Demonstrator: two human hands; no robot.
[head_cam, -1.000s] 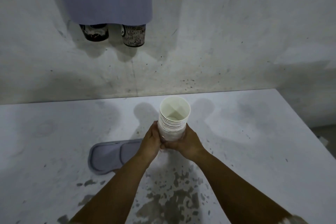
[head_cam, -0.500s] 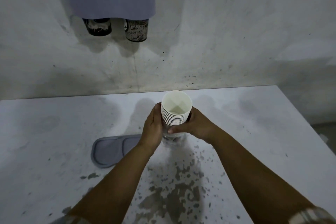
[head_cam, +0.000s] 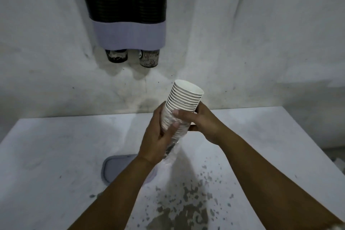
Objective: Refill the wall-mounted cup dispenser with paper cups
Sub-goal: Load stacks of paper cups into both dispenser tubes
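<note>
A stack of white paper cups point(head_cam: 184, 97) is held above the table, tilted with its mouth up and to the right. Clear plastic wrap point(head_cam: 172, 152) hangs off its lower end. My left hand point(head_cam: 158, 136) grips the stack's lower part from the left. My right hand point(head_cam: 203, 123) holds it from the right, fingers across the front. The wall-mounted cup dispenser point(head_cam: 128, 31) hangs up and to the left, with dark tubes and a pale grey-blue band. Two printed dark cups point(head_cam: 149, 58) poke out of its bottom.
A white table point(head_cam: 56, 155) with worn, chipped patches near its front lies below my arms. A grey oval lid or tray point(head_cam: 115, 168) rests on it, partly hidden by my left forearm. The stained white wall stands behind. The table's right edge drops off at the right.
Both hands have lifted the cup stack off the table and tilted it to the right. My view has tipped up, so more of the dispenser shows.
</note>
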